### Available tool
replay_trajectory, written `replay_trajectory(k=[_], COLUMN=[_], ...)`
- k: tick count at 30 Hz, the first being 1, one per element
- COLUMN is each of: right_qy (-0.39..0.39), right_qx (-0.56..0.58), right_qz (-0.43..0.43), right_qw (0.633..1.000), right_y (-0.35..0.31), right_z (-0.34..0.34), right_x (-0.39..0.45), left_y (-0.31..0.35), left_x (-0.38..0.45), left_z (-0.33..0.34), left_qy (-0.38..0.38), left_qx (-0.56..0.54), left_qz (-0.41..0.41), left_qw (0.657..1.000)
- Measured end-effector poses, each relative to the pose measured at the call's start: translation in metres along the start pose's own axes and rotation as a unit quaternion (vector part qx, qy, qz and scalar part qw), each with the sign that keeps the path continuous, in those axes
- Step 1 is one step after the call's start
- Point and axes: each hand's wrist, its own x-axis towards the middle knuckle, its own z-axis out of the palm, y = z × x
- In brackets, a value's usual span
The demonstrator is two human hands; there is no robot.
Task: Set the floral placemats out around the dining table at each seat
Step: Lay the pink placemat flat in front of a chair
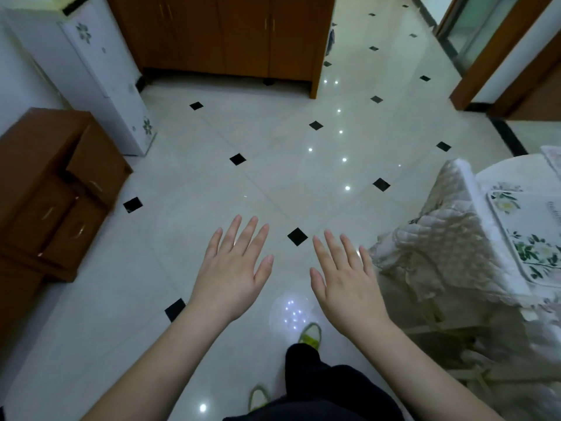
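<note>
A floral placemat, white with green leaves and pale flowers, lies on the dining table at the right edge of the view. A second placemat shows partly at the far right, cut off by the frame. My left hand and my right hand hover palm down over the floor, fingers spread, holding nothing. Both hands are to the left of the table and touch nothing.
A chair with a quilted cream cover stands against the table's left side. A brown drawer cabinet is at left, a white floral appliance behind it, a wooden cupboard ahead. The tiled floor lies between them.
</note>
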Motion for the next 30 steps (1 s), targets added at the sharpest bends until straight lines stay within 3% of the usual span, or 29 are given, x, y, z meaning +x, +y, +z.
replay_trajectory(k=[18, 30], right_qy=[0.037, 0.043], right_qx=[0.04, 0.02], right_qz=[0.055, 0.098], right_qw=[0.997, 0.994], right_y=[0.137, 0.152], right_z=[-0.041, -0.045], right_x=[0.228, 0.382], left_y=[0.067, 0.03], left_x=[0.276, 0.437], left_z=[-0.011, -0.007], left_qy=[-0.001, 0.008], left_qx=[0.012, 0.002], left_qz=[0.058, 0.117], left_qw=[0.998, 0.993])
